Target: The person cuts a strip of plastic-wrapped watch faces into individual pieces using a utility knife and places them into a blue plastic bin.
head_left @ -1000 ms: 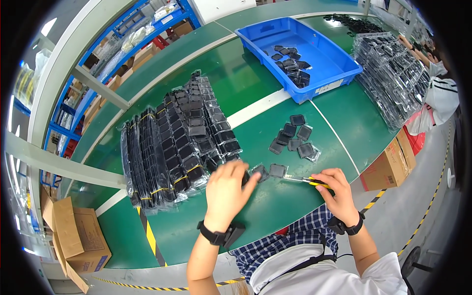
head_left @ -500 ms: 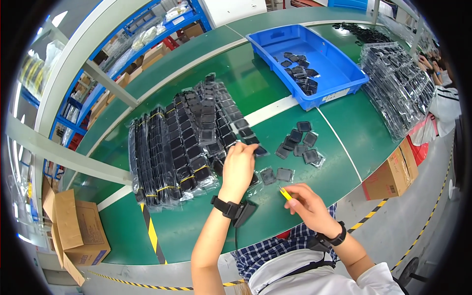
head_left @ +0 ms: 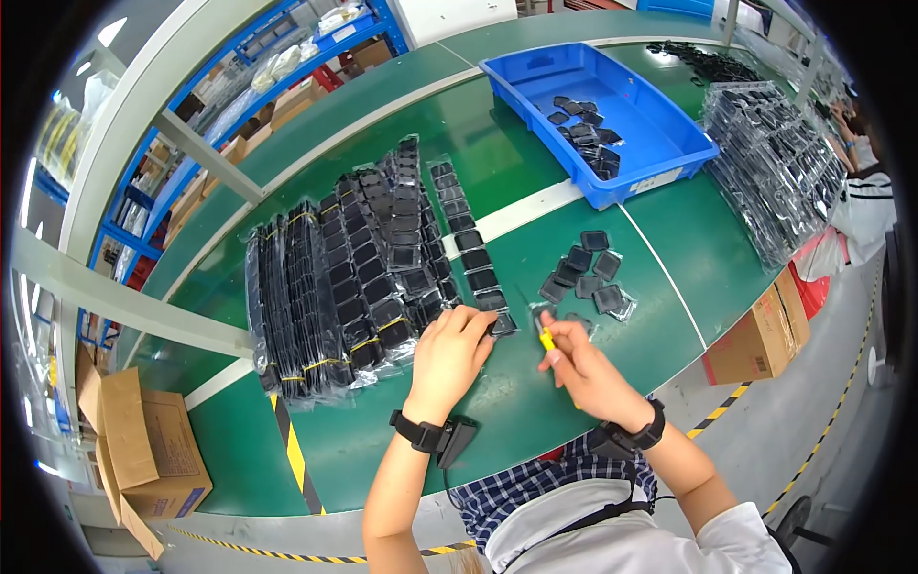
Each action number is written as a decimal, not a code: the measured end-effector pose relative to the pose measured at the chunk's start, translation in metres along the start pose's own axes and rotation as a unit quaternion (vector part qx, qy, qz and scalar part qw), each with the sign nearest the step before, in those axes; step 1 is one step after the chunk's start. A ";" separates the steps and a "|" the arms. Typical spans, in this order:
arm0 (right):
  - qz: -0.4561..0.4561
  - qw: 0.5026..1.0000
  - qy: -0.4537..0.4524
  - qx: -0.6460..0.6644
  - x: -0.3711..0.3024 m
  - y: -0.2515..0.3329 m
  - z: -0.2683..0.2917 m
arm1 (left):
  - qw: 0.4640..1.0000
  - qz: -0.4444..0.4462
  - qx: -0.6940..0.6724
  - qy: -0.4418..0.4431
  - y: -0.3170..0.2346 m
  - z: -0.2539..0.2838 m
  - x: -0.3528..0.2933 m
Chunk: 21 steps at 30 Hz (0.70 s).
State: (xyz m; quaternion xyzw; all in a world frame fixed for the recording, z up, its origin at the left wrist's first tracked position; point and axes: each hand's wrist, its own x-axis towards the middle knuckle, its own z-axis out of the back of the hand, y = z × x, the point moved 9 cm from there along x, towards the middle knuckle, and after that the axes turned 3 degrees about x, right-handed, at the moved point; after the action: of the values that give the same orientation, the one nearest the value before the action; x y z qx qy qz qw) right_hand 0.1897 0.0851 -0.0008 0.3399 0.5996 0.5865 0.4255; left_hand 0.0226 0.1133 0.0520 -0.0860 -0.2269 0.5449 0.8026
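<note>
Head-worn fisheye looks steeply down onto the green workbench (head_left: 535, 430).
</note>
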 end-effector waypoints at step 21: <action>0.173 0.885 -0.088 -0.424 -0.039 0.042 0.058 | 0.985 -0.161 0.052 0.027 -0.076 -0.007 -0.017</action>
State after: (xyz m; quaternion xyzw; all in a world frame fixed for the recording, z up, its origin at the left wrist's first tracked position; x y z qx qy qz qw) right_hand 0.2546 0.0770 0.0478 0.2762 0.1855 0.8165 0.4719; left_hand 0.0848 0.0686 0.0702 -0.0208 -0.1873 0.4167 0.8893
